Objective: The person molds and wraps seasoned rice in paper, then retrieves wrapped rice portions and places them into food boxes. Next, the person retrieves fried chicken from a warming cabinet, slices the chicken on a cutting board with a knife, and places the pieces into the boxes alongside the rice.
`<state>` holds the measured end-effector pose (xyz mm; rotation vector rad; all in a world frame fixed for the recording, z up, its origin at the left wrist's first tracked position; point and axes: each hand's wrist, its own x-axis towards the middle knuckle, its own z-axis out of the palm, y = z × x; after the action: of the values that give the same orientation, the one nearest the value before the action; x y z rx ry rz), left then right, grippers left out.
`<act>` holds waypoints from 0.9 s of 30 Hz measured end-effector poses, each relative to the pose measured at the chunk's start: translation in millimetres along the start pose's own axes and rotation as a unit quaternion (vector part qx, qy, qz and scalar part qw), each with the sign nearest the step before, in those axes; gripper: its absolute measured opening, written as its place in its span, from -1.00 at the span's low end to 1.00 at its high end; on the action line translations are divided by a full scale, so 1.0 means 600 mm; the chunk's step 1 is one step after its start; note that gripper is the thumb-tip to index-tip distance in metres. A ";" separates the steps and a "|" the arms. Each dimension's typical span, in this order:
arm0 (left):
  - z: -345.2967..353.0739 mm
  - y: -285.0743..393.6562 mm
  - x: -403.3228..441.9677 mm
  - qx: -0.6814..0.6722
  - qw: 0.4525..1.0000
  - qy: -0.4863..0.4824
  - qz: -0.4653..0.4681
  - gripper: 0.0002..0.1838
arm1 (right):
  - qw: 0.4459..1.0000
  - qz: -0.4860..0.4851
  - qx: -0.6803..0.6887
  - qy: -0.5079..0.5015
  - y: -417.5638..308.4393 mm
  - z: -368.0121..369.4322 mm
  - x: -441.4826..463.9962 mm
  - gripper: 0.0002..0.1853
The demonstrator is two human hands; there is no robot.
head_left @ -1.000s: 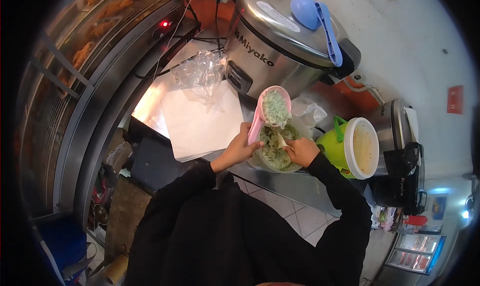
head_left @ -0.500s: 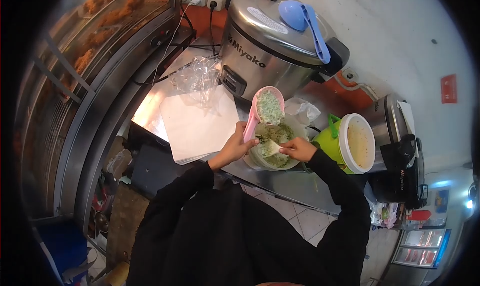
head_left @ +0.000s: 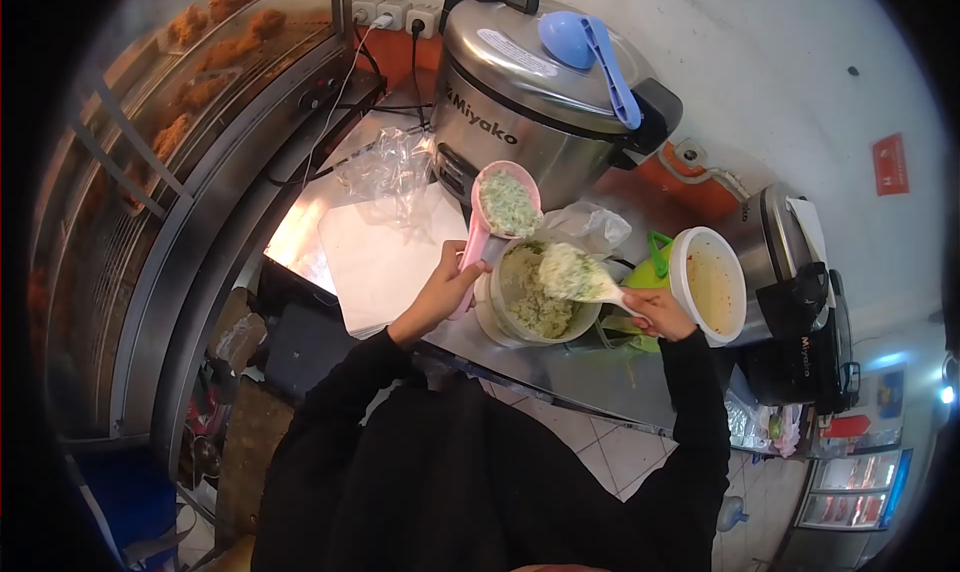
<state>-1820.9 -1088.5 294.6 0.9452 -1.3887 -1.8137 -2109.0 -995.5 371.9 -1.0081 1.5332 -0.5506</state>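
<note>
My left hand (head_left: 438,290) is closed round the handle of a pink scoop (head_left: 474,244), whose round bowl is filled with pale green rice (head_left: 508,204). In my right hand (head_left: 660,314) is a white rice paddle (head_left: 608,290); a clump of the rice covers its blade. The paddle is raised over the right side of a whitish round tub (head_left: 490,317), which holds more green rice in its lower part. Just left of the tub, the scoop is held up near its rim.
Behind stands a large Miyako rice cooker (head_left: 530,102) with a blue scoop (head_left: 590,52) on its lid. A stack of white paper (head_left: 370,267) and clear plastic (head_left: 395,167) lie left. A green bucket with a white rim (head_left: 680,282) and another cooker (head_left: 775,262) stand right. A glass food case (head_left: 190,122) borders the left.
My right hand has moved right and slightly down, lifting the paddle out of the tub with rice on it. My left hand and the scoop have shifted left.
</note>
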 end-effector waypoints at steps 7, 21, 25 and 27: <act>0.038 0.031 -0.020 0.020 0.997 -0.067 -0.043 -0.64 | 0.801 -0.351 -0.330 0.354 -0.022 0.067 -0.005 -0.67; 0.070 0.032 -0.021 0.022 0.992 -0.103 -0.067 -0.62 | 0.683 -0.330 -0.567 0.321 -0.007 0.111 -0.020 -0.58; 0.043 0.049 -0.015 -0.007 0.994 -0.099 -0.041 -0.60 | 0.760 -0.341 -0.351 0.428 -0.058 0.079 -0.065 -0.70; 0.034 0.037 -0.014 -0.031 0.996 -0.071 -0.039 -0.55 | 0.773 -0.328 -0.296 0.455 -0.062 0.074 -0.070 -0.72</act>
<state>-1832.1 -1076.1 320.9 0.8644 -1.3880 -2.0053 -2056.8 -971.1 414.7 -1.9937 2.2718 -1.2169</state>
